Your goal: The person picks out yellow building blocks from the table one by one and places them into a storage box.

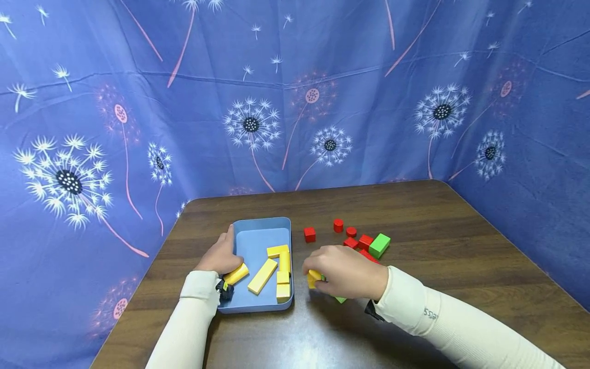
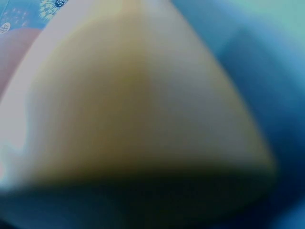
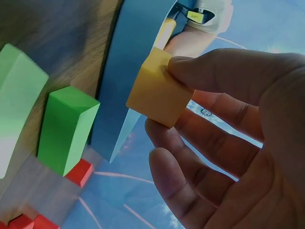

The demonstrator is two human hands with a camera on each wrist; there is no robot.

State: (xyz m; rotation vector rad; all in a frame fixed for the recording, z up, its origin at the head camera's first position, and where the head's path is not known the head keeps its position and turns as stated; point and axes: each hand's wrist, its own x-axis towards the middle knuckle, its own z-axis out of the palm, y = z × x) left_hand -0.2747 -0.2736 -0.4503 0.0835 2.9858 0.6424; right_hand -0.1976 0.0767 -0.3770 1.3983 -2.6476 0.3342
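A yellow block (image 3: 159, 90) is pinched between the thumb and fingers of my right hand (image 1: 348, 271), just right of the blue tray (image 1: 255, 309). In the right wrist view the block appears in front of the tray's wall. My left hand (image 1: 222, 254) rests over the tray's left rim, its index finger extended along it and its thumb inside. Near that thumb lies a yellow block (image 1: 236, 274), partly covered. Something pale yellow (image 2: 143, 105), blurred and very close, fills the left wrist view. More yellow blocks (image 1: 262, 277) lie inside the tray, several along its right wall.
Right of the tray, several red blocks (image 1: 310, 234) lie on the brown wooden table (image 1: 396, 207). A green block (image 1: 380, 246) sits beside them. Another green block (image 1: 341, 300) is partly hidden under my right hand. A blue patterned cloth (image 1: 369, 92) hangs behind the table.
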